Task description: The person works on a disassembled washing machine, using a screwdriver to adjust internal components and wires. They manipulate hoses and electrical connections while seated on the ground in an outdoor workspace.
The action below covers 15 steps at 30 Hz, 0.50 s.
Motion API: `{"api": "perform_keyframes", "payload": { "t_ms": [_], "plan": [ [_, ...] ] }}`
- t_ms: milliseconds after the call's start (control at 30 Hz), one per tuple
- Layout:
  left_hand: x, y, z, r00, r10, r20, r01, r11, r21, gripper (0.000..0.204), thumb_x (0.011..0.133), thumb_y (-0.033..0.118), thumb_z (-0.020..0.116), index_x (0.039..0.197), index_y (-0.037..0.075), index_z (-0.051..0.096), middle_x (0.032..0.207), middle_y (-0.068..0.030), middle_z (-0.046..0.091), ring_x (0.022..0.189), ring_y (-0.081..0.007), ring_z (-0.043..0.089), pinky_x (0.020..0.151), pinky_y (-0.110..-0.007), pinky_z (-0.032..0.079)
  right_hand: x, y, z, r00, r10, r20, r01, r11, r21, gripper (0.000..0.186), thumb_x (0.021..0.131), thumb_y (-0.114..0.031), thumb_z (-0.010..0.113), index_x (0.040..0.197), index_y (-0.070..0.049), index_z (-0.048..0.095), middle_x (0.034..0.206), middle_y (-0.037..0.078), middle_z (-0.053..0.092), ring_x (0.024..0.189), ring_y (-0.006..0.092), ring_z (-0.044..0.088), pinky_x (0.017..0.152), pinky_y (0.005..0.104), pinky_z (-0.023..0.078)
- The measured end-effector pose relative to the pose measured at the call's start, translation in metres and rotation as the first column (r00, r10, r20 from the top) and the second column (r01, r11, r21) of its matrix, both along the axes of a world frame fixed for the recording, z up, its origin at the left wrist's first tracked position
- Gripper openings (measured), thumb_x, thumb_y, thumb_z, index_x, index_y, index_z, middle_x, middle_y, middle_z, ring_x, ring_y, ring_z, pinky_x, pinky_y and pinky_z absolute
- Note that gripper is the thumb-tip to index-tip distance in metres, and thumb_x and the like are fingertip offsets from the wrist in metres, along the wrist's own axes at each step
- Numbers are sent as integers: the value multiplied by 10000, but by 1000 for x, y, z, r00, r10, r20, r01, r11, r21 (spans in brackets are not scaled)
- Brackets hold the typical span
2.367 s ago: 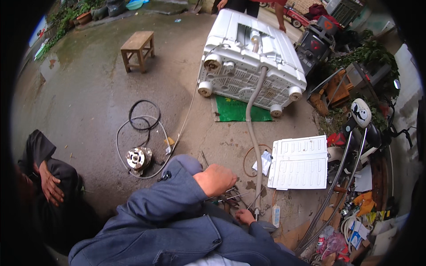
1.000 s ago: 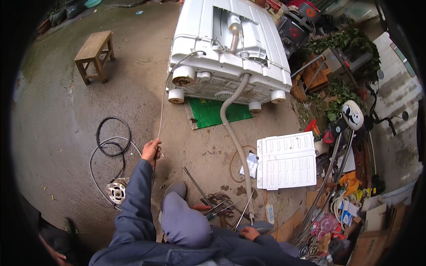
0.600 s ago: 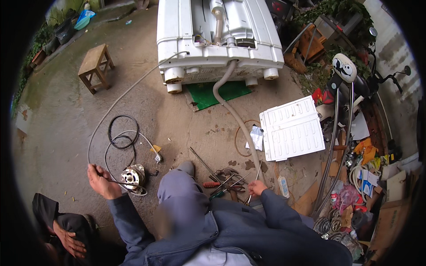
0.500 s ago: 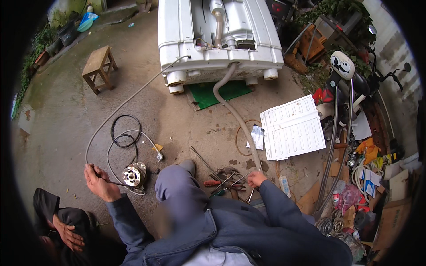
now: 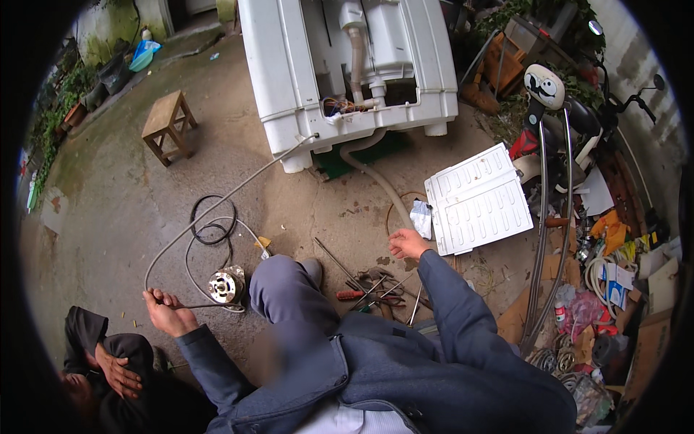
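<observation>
My left hand [image 5: 168,313] is closed around a grey cable [image 5: 206,207], which runs up to the rear of a white washing machine [image 5: 350,72] tipped onto its side. A motor [image 5: 223,288] with coiled black cable [image 5: 212,217] lies beside that hand. My right hand [image 5: 406,244] is raised with curled fingers near a grey drain hose [image 5: 384,189] and a detached white panel [image 5: 480,199]; what it holds, if anything, I cannot make out. Below it, several screwdrivers and other tools [image 5: 367,293] are heaped on the concrete beside my bent knee.
A wooden stool [image 5: 168,126] stands at left. Another person's hand [image 5: 119,372] rests at lower left. A scooter [image 5: 549,94] with long metal tubes [image 5: 549,239] and a pile of clutter [image 5: 600,304] line the right side. Plants and basins [image 5: 141,58] edge the back left.
My right hand has left the metal rod among the tools and risen toward the hose and panel. My left hand still grips the cable, slightly lower. The view has tilted toward the machine's open back.
</observation>
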<state>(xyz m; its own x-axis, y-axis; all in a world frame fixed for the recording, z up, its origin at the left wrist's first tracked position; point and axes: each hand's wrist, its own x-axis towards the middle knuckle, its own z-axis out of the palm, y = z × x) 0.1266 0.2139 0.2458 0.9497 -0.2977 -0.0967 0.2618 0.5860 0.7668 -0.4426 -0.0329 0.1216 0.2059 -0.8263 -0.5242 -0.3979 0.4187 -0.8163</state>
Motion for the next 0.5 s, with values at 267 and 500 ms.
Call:
{"api": "perform_keyframes", "payload": {
  "t_ms": [267, 500],
  "plan": [
    [-5, 0, 10, 1000, -15, -26, 15, 1000, -5, 218, 1103, 292, 520, 1011, 98, 554, 756, 44, 475, 551, -55, 386, 501, -238, 304, 39, -5, 12, 996, 63, 60, -64, 998, 26, 250, 1010, -165, 631, 1191, 6, 613, 957, 112, 712, 783, 174, 702, 641, 317, 587],
    [-25, -20, 34, 981, -168, -92, 165, 985, -43, 196, 1088, 279, 558, 1024, 95, 569, 683, 83, 409, 511, -30, 317, 458, -213, 248, 29, 12, -1, 998, 55, -11, -54, 995, 80, 243, 1008, -138, 617, 1199, 12, 610, 955, 116, 720, 770, 177, 706, 642, 317, 586]
  ]
}}
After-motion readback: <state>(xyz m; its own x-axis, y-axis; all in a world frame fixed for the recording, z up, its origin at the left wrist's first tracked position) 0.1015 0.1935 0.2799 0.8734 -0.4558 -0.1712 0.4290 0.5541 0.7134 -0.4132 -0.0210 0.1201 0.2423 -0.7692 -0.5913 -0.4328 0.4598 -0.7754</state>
